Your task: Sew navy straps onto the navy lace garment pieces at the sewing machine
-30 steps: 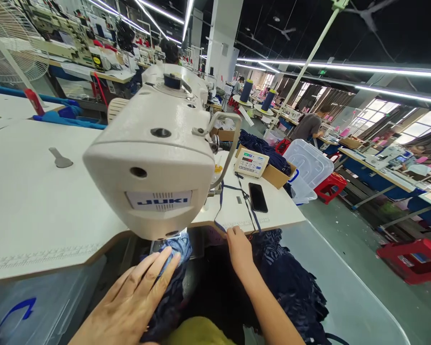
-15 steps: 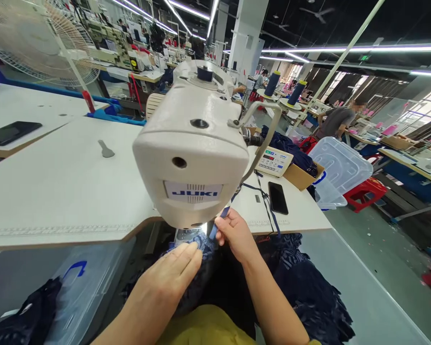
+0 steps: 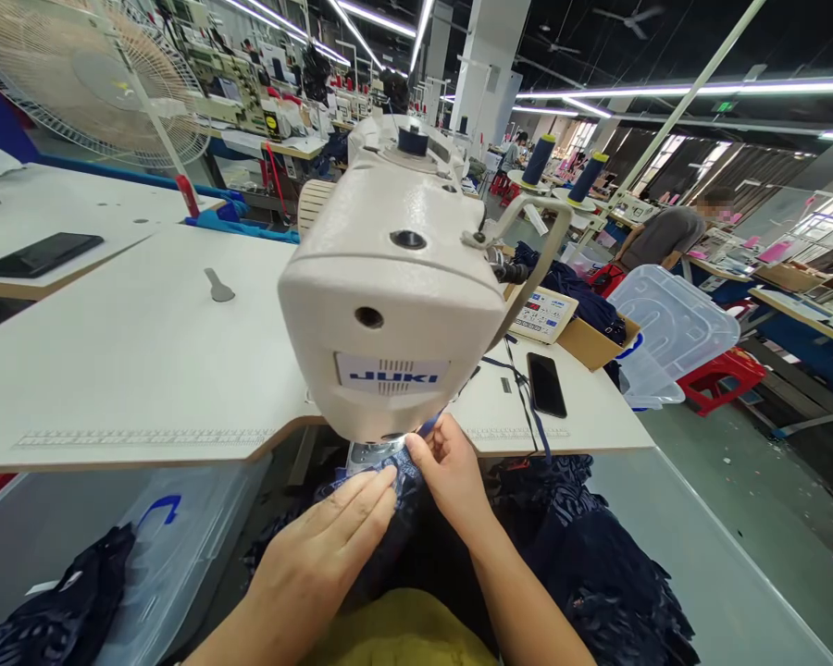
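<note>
A white sewing machine (image 3: 392, 296) marked JUKI stands in front of me, its head hiding the needle. Just below it, patterned navy fabric (image 3: 408, 481) lies at the metal plate (image 3: 371, 455) and hangs down toward my lap. My left hand (image 3: 329, 532) holds the fabric's near side, fingers straight and together on top, thumb hidden. My right hand (image 3: 451, 467) is closed, thumb against curled fingers, at a narrow blue strip (image 3: 428, 425) that runs up behind the machine head. The two hands are close but apart.
On the white tabletop (image 3: 145, 370) lie a flat grey metal piece (image 3: 218, 286) and a black phone (image 3: 546, 385). Behind that phone stand a control panel (image 3: 541, 314) and a cardboard box (image 3: 592, 340) of navy fabric. Dark garments (image 3: 611, 573) are heaped at right; a person (image 3: 666, 227) bends farther off.
My right hand has moved slightly closer to the machine head and the fabric, and less of the blue strip shows. My left hand stays on the fabric. The view has shifted slightly.
</note>
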Available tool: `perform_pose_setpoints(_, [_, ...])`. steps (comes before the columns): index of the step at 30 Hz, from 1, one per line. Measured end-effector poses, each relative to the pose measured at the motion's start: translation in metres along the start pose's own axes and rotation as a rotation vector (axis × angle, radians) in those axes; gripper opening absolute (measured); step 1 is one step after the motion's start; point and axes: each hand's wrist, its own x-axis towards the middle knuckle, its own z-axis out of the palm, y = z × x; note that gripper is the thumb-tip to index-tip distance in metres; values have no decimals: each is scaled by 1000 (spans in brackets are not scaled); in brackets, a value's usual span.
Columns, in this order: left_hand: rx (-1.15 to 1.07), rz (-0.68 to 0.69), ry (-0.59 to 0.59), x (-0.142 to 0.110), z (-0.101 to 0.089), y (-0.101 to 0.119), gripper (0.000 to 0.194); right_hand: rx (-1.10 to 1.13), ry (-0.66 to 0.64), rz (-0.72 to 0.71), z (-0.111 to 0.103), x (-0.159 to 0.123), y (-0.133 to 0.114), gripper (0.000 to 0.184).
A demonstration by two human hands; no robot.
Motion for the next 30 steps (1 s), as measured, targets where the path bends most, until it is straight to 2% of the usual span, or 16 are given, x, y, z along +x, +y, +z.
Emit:
perform_pose_setpoints(3, [-6,-37,-20,3,1,2,40,227,-94,34,5,3,2,11])
perform_pose_setpoints(5, [-22,-23,-19,4,1,0,42,289,-109,40,8,4,3,11])
perform_pose_setpoints(9, [-36,72,-22,7,-5,-6,41,157,-49,20,8,4,5,12])
perform_pose_setpoints(15, [29,123,-57,16,-15,-7,40,114,-97,15,4,6,5,12])
perform_pose_setpoints(25, [62,101,-49,17,-10,-3,40,87,-125,10,2,7,4,11])
perform_pose_setpoints(30, [-25,11,-43,7,-1,1,43,65,-127,16,2,9,7,12])
